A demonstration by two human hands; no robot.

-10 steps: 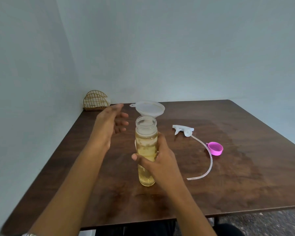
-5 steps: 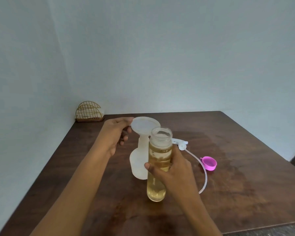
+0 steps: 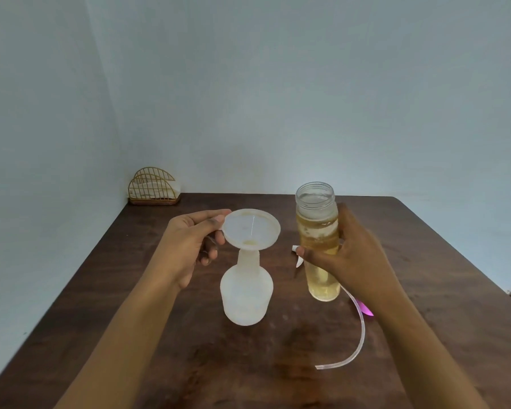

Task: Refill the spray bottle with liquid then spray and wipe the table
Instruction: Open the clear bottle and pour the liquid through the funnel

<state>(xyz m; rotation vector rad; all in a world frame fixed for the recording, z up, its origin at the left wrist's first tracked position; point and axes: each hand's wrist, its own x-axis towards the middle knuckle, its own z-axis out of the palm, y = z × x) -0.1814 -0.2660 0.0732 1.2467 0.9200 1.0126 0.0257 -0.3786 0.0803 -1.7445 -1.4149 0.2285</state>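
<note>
Where the dip tube (image 3: 355, 343) curls across the near bench (image 3: 278, 373), the trigger head it belongs to lies mostly hidden behind the right hand (image 3: 351, 258), as does a pink cap (image 3: 366, 309). That hand is closed around the open jar (image 3: 319, 240) of amber liquid, now lifted off the wood and carried to the right of the spray bottle (image 3: 246, 293) — half a second earlier it stood in front of it. The left hand (image 3: 194, 246) pinches the rim of the funnel (image 3: 250, 228) between thumb and fingers, its spout seated in the bottle's neck. Pouring appears imminent; the bottle looks nearly empty, and spraying and wiping remain. Farthest back, a wire napkin holder (image 3: 154, 187) sits in the corner.
</note>
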